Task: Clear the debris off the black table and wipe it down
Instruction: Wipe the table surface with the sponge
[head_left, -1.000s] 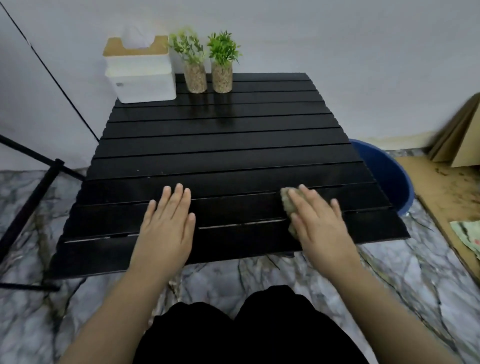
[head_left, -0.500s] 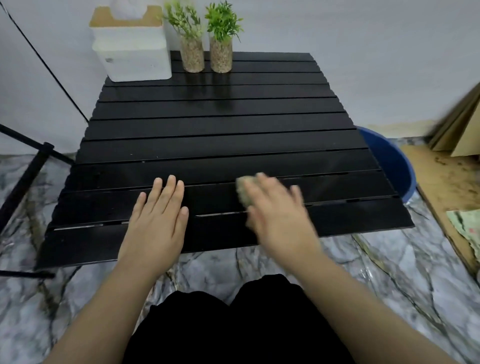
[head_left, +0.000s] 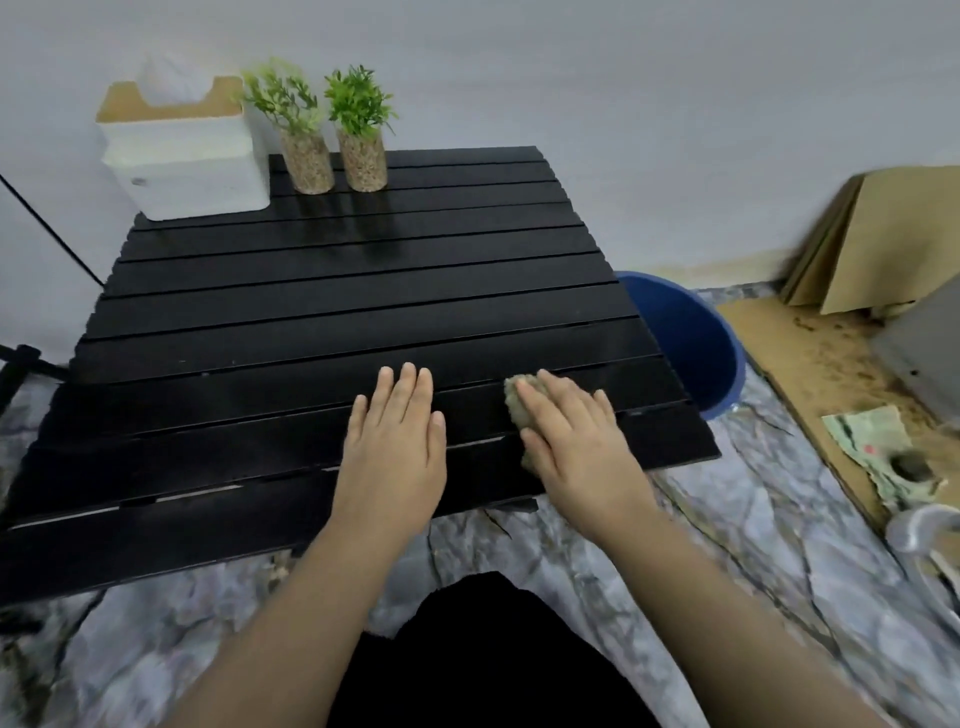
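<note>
— Hands: how are they laid?
— Left hand (head_left: 395, 447) is laid flat on the black table (head_left: 311, 312); right hand (head_left: 571, 439) is pressed flat on the rag (head_left: 516, 399) just beside it, with the crosswise slats left to be wiped ahead.

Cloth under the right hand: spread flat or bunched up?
Bunched up. The cloth shows as a lumpy wad poking out from under the right hand, which presses it onto the black table.

Your black table (head_left: 337, 312) has glossy, smooth slats — the far ones throw back reflections. The rag (head_left: 515, 397) under your right hand (head_left: 576, 441) looks coarse and fibrous; the blue bucket (head_left: 691, 338) is smooth plastic.
</note>
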